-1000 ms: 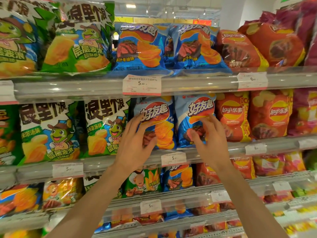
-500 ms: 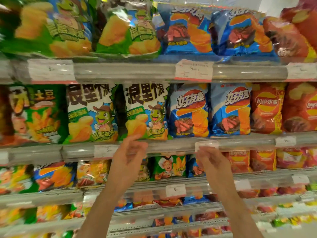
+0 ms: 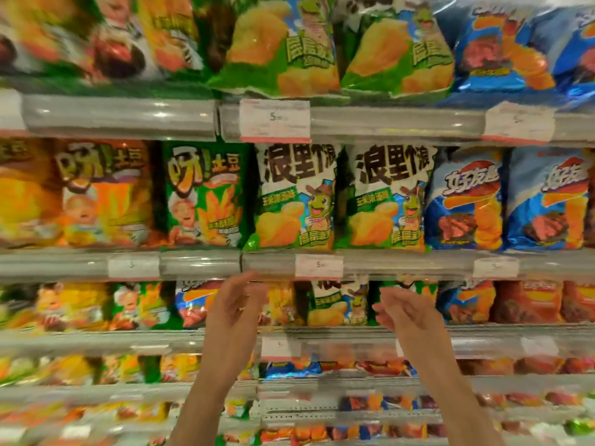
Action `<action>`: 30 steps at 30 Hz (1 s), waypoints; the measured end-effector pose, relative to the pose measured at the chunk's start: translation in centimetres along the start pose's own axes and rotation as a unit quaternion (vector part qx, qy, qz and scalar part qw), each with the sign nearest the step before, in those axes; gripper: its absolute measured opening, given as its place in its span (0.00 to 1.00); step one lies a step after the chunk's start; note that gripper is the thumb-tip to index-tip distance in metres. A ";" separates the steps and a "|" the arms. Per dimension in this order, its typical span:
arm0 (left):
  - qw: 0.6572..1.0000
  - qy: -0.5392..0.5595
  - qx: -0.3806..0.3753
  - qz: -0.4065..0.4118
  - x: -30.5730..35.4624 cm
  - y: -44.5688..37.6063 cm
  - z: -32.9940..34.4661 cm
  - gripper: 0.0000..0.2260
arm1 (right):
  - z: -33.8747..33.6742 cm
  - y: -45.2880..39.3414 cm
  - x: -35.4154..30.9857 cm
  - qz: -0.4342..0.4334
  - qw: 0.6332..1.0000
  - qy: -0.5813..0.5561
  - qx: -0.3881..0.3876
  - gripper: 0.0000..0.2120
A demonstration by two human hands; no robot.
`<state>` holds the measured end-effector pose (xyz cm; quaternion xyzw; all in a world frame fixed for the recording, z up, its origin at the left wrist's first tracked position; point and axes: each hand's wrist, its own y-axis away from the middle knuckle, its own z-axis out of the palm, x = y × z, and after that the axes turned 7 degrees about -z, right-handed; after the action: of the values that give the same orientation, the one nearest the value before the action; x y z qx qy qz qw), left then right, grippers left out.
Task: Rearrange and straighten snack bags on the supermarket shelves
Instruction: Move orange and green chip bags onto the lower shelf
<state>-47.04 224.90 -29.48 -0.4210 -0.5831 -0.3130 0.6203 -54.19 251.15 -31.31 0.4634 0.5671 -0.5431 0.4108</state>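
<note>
While the left hand (image 3: 233, 312) and right hand (image 3: 407, 312) hang loose and hold nothing, puffy shiny green bags (image 3: 294, 196) stand just above them

You face tiered supermarket shelves (image 3: 199, 263) with clear plastic front rails; the picture is motion-blurred. On the top shelf (image 3: 119, 115) lie green chip bags (image 3: 283, 56) and blue chip bags (image 3: 502, 49), leaning forward. On the middle shelf, from your left: orange bags (image 3: 96, 194), a green fries bag (image 3: 206, 194), two green-and-white bags (image 3: 294, 197) upright side by side, then two blue bags (image 3: 467, 201). White price tags (image 3: 275, 120) sit clipped in the rails. The lower shelves (image 3: 96, 341) carry more bags, too blurred to sort.
</note>
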 end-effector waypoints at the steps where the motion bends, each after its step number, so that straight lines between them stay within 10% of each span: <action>1: 1.000 0.000 0.011 0.004 0.2 -0.2 -0.6 0.09 | 0.6 -0.1 -0.2 -0.005 1.000 0.005 -0.010 0.05; 30: 1.000 0.001 0.023 0.007 0.1 -7.5 -20.3 0.09 | 20.1 2.1 -2.7 -0.028 0.997 0.065 -0.008 0.05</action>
<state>-44.32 203.50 -27.52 -0.4099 -0.5866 -0.2957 0.6328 -52.23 230.81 -30.63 0.4783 0.6094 -0.5188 0.3615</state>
